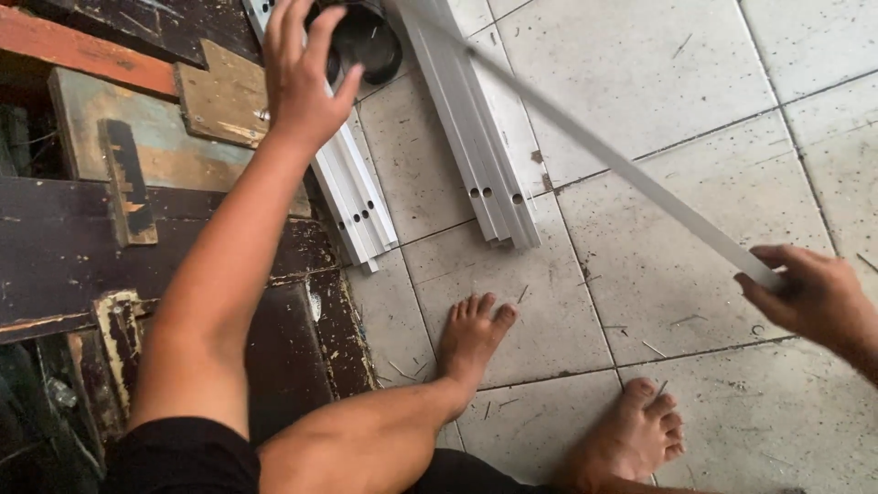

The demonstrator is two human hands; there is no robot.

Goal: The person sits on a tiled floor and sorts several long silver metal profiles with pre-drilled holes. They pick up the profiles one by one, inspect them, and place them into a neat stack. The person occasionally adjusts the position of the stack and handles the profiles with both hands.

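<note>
My right hand (814,297) grips the near end of a long white metal strip (594,146), which runs up and left above the floor, blurred along its length. My left hand (300,69) is stretched forward with fingers spread, hovering over a stack of white metal profiles (355,197) and just left of a round black object (366,41) on the floor. It holds nothing. A second bundle of white profiles (485,155) with drilled holes lies to the right of the first. My bare feet (471,338) rest on the tiles near the bottom.
Dark worn wooden boards and planks (110,229) cover the left side. The grey tiled floor (695,73) is scattered with small metal shavings. My knee and black shorts (183,457) fill the bottom left.
</note>
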